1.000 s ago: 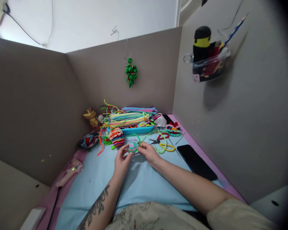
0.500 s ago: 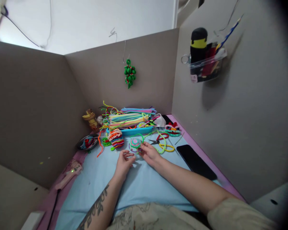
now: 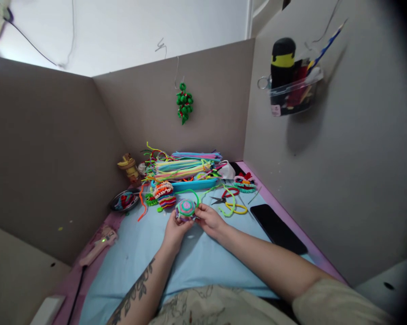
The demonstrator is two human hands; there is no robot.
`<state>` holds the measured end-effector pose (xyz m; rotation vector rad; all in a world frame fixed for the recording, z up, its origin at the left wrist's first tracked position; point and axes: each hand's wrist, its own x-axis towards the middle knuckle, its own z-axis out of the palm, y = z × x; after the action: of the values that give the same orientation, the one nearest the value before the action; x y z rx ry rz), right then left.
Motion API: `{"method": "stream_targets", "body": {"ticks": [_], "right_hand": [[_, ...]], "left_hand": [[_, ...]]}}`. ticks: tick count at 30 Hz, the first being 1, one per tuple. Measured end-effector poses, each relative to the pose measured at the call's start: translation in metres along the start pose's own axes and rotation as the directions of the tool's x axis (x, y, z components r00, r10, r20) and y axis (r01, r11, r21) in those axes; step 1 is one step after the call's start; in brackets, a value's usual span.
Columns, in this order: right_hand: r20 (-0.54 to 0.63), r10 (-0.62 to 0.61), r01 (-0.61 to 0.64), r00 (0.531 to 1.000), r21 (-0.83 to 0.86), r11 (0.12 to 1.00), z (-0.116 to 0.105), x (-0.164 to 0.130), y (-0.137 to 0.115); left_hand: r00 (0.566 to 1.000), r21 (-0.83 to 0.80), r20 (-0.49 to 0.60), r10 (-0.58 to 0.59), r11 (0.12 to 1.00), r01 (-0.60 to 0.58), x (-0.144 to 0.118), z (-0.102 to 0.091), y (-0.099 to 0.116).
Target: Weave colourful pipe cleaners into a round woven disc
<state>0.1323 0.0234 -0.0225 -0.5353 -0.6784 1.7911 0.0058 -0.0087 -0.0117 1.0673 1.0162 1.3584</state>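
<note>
Between my two hands is a round coil of pipe cleaners (image 3: pixel 186 206), ringed in pink, green and purple. My left hand (image 3: pixel 176 230) grips its lower left side, fingers curled under it. At its right edge, my right hand (image 3: pixel 208 219) pinches it near where a loose green pipe cleaner (image 3: pixel 197 195) arcs away over the top. Just behind the left hand stands a striped pipe-cleaner piece (image 3: pixel 164 195) in orange, cream and several other colours. The underside of the coil is hidden by my fingers.
A blue tray (image 3: pixel 195 185) heaped with pipe cleaners lies at the back. Scissors (image 3: pixel 235 207) with red and yellow handles and a black phone (image 3: pixel 278 229) are on the right. A pink glue gun (image 3: pixel 100 246) and a dark bowl (image 3: pixel 124 201) sit left. Partitions enclose the table.
The coil has moved slightly left and nearer to me. My left hand, apart from it before, now grips it. My right hand still holds its right edge.
</note>
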Motion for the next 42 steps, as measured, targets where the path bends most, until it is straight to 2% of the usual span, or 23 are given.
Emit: {"method": "stream_targets", "body": {"ticks": [8, 20, 23, 25, 27, 30, 36, 42], "right_hand": [[-0.033, 0.020, -0.021, 0.999, -0.041, 0.999, -0.003, 0.002, 0.001], [-0.026, 0.024, -0.025, 0.999, -0.024, 0.999, -0.001, -0.002, -0.004], [-0.036, 0.007, -0.007, 0.999, -0.021, 1.000, -0.002, -0.001, -0.006], [-0.051, -0.005, 0.004, 0.999, -0.035, 0.999, -0.003, 0.000, -0.007], [-0.064, -0.013, 0.009, 0.998, -0.067, 0.998, -0.004, 0.000, -0.007], [-0.055, -0.025, 0.017, 0.998, -0.137, 0.990, -0.005, 0.000, -0.006], [0.004, -0.078, 0.076, 0.997, -0.305, 0.949, -0.004, -0.001, -0.005], [0.054, -0.138, 0.148, 0.989, -0.423, 0.894, -0.007, 0.000, -0.005]], "left_hand": [[1.000, 0.017, -0.016, 0.006, 1.000, -0.006, 0.000, 0.000, 0.001], [0.991, -0.017, 0.061, -0.117, 0.993, 0.118, -0.001, -0.004, 0.001], [0.998, -0.006, -0.051, -0.025, 1.000, 0.025, 0.001, -0.008, 0.001], [0.984, 0.048, -0.145, 0.099, 0.995, -0.093, 0.002, -0.010, 0.002], [0.966, 0.104, -0.167, 0.199, 0.977, -0.184, 0.003, -0.013, 0.003], [0.958, 0.155, -0.130, 0.256, 0.959, -0.236, 0.002, -0.014, 0.004], [0.971, 0.265, -0.088, 0.220, 0.945, -0.190, -0.001, -0.012, 0.008], [0.996, 0.132, 0.038, 0.078, 0.988, -0.082, -0.005, -0.007, 0.015]]}}
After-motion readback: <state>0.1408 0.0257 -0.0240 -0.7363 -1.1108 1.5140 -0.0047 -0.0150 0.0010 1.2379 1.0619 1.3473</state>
